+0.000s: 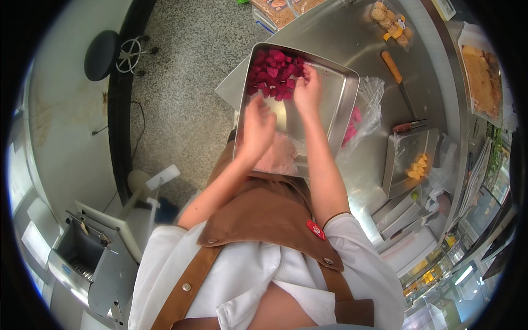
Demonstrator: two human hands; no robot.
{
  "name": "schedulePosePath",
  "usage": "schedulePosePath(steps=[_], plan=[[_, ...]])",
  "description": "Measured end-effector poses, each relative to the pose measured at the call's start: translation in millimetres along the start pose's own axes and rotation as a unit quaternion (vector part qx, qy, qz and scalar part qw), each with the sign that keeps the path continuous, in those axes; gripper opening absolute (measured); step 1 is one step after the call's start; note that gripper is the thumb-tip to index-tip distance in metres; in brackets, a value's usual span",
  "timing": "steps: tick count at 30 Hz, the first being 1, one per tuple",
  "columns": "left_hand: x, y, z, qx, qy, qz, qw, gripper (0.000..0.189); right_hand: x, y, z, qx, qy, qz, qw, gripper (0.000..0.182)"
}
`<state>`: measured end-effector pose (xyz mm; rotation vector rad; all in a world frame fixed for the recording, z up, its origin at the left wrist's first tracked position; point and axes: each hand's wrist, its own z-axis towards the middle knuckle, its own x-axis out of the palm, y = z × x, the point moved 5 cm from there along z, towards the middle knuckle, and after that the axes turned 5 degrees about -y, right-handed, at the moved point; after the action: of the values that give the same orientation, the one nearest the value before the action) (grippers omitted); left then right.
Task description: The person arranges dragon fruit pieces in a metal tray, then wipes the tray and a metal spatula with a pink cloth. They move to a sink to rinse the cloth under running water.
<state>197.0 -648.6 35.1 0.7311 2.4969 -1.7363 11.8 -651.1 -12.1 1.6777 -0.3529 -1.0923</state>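
A deep stainless steel tray (353, 88) lies before me at the edge of a metal counter. Magenta fruit cubes (272, 72) are heaped in its far left corner. My right hand (309, 88) reaches into the tray, fingertips at the right side of the cubes; whether it grips one cannot be told. Over the tray's left side, just short of the heap, my left hand (260, 123) is slightly blurred with its fingers curled, and its hold is unclear. A pale pink, wet-looking patch (278, 154) shows at the tray's near end, partly behind my left hand.
Right of the tray lie crumpled clear plastic film (367, 109) and a pink cloth-like item (351, 128). Farther right are a wooden-handled tool (392, 67), a red-handled tool (403, 126) and a smaller metal tray (392, 165) with orange pieces (417, 167). A round stool (102, 55) stands at the left.
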Motion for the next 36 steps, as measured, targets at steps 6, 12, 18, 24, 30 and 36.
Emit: schedulePosePath(steps=[6,12,18,24,30,36], plan=[[-7,-31,8,0.122,-0.024,0.075,0.989,0.05,-3,28,-18,-0.107,-0.071,-0.067,0.989,0.031],[7,-69,49,0.252,-0.072,0.277,0.925,0.044,-1,48,-6,-0.067,-0.042,-0.229,0.97,0.027],[19,-62,72,0.253,-0.062,0.407,0.876,0.03,-3,24,-2,-0.069,-0.049,-0.167,0.982,0.026],[18,-55,76,0.246,-0.096,0.368,0.891,0.017,-17,4,8,0.038,-0.046,0.119,0.991,0.025],[12,-69,71,0.202,-0.096,0.335,0.915,0.015,-25,-3,2,-0.028,-0.084,-0.064,0.994,0.025],[25,-82,42,0.357,-0.004,0.435,0.827,0.054,-13,-2,7,0.028,-0.06,-0.015,0.998,0.025]])
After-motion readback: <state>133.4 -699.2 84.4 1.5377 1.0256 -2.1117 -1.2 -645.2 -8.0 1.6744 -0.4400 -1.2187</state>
